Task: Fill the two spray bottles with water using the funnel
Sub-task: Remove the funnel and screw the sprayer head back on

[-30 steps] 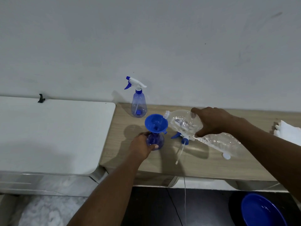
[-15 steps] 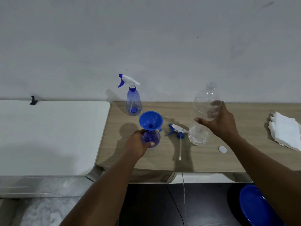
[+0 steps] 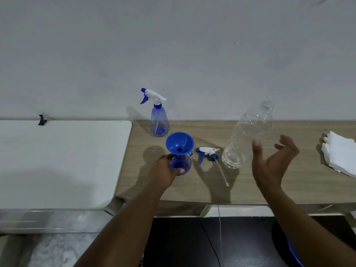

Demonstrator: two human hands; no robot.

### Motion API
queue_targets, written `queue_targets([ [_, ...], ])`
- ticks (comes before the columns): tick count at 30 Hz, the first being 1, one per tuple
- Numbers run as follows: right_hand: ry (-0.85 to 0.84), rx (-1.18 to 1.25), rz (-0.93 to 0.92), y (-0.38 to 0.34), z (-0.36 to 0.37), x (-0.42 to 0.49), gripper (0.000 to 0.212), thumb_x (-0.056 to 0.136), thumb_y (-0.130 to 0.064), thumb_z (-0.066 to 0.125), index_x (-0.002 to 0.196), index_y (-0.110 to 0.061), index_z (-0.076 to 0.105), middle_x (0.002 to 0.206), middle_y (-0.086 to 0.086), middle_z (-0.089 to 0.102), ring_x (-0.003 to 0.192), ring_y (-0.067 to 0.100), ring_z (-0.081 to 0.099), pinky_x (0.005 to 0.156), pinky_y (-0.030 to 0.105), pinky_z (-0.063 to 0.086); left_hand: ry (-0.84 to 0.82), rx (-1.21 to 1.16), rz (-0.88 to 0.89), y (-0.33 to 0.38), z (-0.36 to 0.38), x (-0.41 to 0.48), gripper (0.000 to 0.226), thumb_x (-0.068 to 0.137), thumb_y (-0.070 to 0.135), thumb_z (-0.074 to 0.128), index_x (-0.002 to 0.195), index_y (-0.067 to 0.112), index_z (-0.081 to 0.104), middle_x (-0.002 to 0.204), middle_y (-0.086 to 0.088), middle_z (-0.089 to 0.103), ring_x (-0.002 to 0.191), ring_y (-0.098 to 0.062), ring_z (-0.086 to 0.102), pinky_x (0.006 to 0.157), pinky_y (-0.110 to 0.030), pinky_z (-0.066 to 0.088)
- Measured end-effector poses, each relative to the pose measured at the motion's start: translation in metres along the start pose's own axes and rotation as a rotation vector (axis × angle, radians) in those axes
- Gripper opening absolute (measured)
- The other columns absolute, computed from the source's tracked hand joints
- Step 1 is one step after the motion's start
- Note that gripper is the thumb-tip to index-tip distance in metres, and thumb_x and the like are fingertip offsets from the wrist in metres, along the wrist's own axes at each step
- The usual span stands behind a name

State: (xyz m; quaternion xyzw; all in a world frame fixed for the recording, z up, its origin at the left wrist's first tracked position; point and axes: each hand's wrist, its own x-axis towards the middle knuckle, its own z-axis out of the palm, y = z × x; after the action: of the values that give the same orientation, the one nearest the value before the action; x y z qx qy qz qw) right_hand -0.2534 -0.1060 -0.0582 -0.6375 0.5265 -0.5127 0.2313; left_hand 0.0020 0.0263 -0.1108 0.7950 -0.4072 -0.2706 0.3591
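My left hand [image 3: 163, 171] grips a blue spray bottle [image 3: 180, 163] standing on the wooden table [image 3: 192, 189]. A blue funnel [image 3: 179, 143] sits in its neck. Its white and blue spray head [image 3: 207, 152] with a long tube lies on the table just to the right. A clear plastic water bottle [image 3: 248, 134], uncapped, stands upright right of that. My right hand [image 3: 269, 162] hovers open beside it, fingers spread, not touching. A second spray bottle [image 3: 159, 120] with its trigger head screwed on stands at the back near the wall.
A white table [image 3: 57, 160] adjoins the wooden one on the left, with a small black clip [image 3: 42, 120] at its back edge. Folded white cloths [image 3: 341, 153] lie at the far right. A blue basin [image 3: 294, 253] sits on the dark floor below right.
My right hand stopped pouring, tipped the clear bottle upright, set it on the table and let go, moving off to the right. My left hand kept its grip on the bottle with the funnel.
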Motion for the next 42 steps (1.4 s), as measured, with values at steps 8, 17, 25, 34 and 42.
queue_targets([
  [8,-0.778,-0.428,-0.583,-0.109,0.078,-0.020,0.097,0.067,-0.077,0.066,0.145,-0.028,0.036,0.145,0.000,0.041,0.129,0.025,0.043,0.100,0.044,0.044,-0.005,-0.085,-0.104,-0.006,0.000,0.001,0.040,0.066,0.027,0.088,0.099,0.032,0.066,0.099,0.007,0.071,0.095,-0.017,0.068,0.090,-0.042,0.055],
  [17,-1.093,-0.596,-0.580,-0.119,0.117,0.005,0.094,0.069,-0.067,0.073,0.145,-0.026,0.036,0.131,0.000,0.053,0.109,0.022,0.059,0.089,0.039,0.053,-0.021,-0.044,-0.073,0.003,-0.003,-0.003,0.049,0.077,0.021,0.082,0.120,0.023,0.060,0.103,0.010,0.061,0.092,-0.012,0.060,0.075,-0.022,0.044],
  [25,-1.146,-0.419,-0.371,-0.119,0.102,0.020,0.087,0.067,-0.053,0.078,0.142,-0.034,0.037,0.126,0.000,0.052,0.107,0.023,0.059,0.081,0.031,0.052,-0.030,0.007,-0.034,0.007,-0.006,-0.005,0.051,0.077,0.018,0.080,0.125,0.023,0.063,0.115,-0.001,0.069,0.100,-0.023,0.066,0.092,-0.039,0.052],
  [34,-0.837,-0.271,-0.038,-0.015,0.057,-0.054,0.087,0.059,-0.070,0.082,0.119,-0.026,0.037,0.114,-0.003,0.058,0.101,0.016,0.060,0.091,0.033,0.050,-0.011,0.092,0.017,0.000,-0.021,-0.012,0.052,0.077,0.028,0.081,0.125,0.025,0.062,0.108,0.007,0.063,0.092,-0.009,0.053,0.078,-0.023,0.035],
  [42,-0.624,-0.656,-0.253,0.049,0.059,-0.098,0.088,0.070,-0.085,0.054,0.131,-0.023,0.047,0.142,0.004,0.049,0.143,0.027,0.034,0.105,0.053,0.030,-0.002,0.063,0.017,-0.004,-0.019,-0.011,0.056,0.075,0.030,0.083,0.126,0.025,0.062,0.109,0.008,0.064,0.095,-0.009,0.058,0.070,-0.012,0.033],
])
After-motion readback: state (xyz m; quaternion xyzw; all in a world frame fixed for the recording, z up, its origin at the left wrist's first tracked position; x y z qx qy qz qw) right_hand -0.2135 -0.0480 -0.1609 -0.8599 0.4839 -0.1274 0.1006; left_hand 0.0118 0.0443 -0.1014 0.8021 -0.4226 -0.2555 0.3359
